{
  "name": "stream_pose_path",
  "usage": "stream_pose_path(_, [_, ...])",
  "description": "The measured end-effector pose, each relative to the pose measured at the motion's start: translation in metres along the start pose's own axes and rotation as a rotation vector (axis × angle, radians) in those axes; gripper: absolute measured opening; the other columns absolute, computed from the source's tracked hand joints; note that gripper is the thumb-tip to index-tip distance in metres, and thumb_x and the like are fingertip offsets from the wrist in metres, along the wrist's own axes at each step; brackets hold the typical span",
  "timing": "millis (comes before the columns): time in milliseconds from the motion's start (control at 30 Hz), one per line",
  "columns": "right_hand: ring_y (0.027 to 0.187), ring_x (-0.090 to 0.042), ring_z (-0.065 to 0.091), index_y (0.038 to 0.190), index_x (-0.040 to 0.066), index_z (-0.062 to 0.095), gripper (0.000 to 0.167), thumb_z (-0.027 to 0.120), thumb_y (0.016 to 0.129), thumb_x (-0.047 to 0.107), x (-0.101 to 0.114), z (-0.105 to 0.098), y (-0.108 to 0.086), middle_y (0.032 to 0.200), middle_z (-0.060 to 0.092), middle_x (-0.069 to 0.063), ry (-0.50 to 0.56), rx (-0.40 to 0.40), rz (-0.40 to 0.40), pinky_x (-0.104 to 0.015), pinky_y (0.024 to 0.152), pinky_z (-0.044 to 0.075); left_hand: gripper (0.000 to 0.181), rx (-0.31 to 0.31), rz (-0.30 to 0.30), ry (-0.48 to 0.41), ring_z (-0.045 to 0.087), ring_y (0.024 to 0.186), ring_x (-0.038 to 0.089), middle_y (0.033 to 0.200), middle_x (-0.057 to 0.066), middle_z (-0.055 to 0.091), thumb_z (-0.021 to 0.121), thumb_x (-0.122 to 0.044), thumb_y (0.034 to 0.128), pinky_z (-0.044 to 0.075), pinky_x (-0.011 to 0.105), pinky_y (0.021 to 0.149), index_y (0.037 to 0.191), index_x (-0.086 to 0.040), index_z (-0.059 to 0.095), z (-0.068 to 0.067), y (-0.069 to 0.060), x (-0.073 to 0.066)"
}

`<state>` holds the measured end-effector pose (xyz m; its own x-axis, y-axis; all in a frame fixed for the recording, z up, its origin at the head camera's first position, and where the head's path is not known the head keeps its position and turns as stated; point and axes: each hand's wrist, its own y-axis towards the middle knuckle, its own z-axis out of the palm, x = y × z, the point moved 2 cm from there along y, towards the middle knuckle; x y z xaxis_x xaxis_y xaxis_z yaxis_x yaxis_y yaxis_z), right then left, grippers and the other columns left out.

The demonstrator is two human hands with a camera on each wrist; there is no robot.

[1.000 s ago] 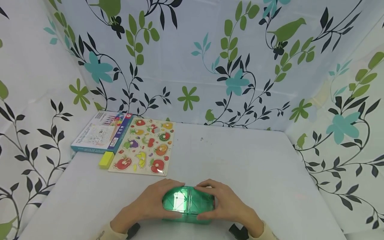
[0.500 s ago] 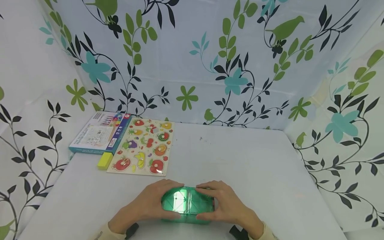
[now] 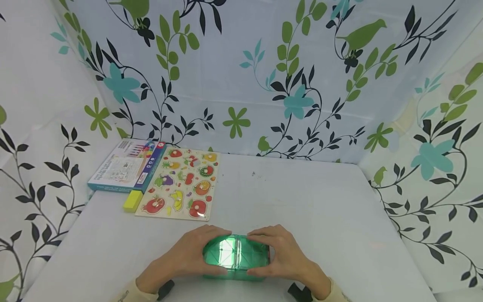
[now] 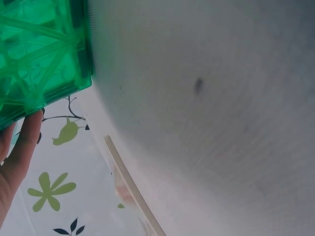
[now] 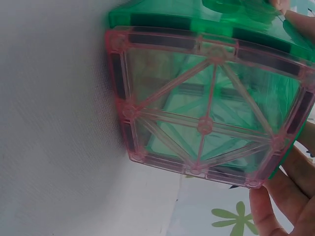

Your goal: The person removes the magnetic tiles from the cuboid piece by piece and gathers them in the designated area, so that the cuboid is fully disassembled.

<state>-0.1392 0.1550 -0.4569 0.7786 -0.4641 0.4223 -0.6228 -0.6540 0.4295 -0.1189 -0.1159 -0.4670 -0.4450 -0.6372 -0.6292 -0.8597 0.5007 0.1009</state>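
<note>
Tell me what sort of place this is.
Probably an indoor play corner: there is a white table with a fruit-picture board on it, a see-through green block, and a leaf-patterned backdrop behind. The wider room is out of view.

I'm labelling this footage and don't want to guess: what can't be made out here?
Head: the fine print on the box, too small.
Head: most of the pink panel, hidden by the right hand.
Left wrist: much of the left hand and green block, cut off by the picture's edge.
Left wrist: what the dark spot is, too blurred.
</note>
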Motion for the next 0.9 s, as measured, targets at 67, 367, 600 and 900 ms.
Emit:
stream_pose_path(67, [0.109,-0.005,0.068,0.117,0.02,0.078,0.067,0.091,0.064,0.06,-0.0001,0.0002,-0.0002,0.121,0.074,0.012,0.005,-0.012,0.0,-0.023,0.085,0.05,0.076,0.0,0.0,0.0,0.061,0.116,0.007,0.131,-0.018,0.064,0.08,-0.068,0.0743,0.058,0.037,0.096,0.139,-0.034,0.06,-0.0002,0.0001,-0.0006])
stream_pose_path(367, [0.105,-0.007,0.07,0.116,0.017,0.078,0.068,0.092,0.063,0.058,-0.0012,0.0023,-0.0025,0.118,0.076,0.008,-0.033,-0.076,-0.067,-0.025,0.085,0.051,0.077,-0.003,-0.003,-0.003,0.061,0.116,0.006,0.13,-0.019,0.064,0.082,-0.067,0.0726,0.057,0.037,0.096,0.138,-0.032,0.061,0.0018,0.0003,-0.0001])
stream_pose_path(600, [0.103,-0.004,0.071,0.113,0.017,0.078,0.069,0.094,0.059,0.056,-0.0001,0.004,-0.003,0.114,0.077,0.009,-0.055,-0.117,-0.098,-0.023,0.086,0.047,0.079,0.0,-0.008,-0.007,0.061,0.116,0.006,0.131,-0.02,0.064,0.08,-0.071,0.0726,0.057,0.036,0.096,0.138,-0.032,0.061,0.0027,-0.0005,0.0006])
stream_pose_path(900, [0.1,-0.006,0.072,0.115,0.016,0.077,0.071,0.095,0.057,0.052,0.0042,-0.0012,0.0002,0.115,0.078,0.005,-0.103,-0.144,-0.127,-0.026,0.087,0.047,0.077,-0.024,-0.001,0.009,0.062,0.116,0.006,0.13,-0.019,0.065,0.083,-0.066,0.0724,0.058,0.036,0.095,0.138,-0.032,0.061,0.0006,-0.0013,-0.0012])
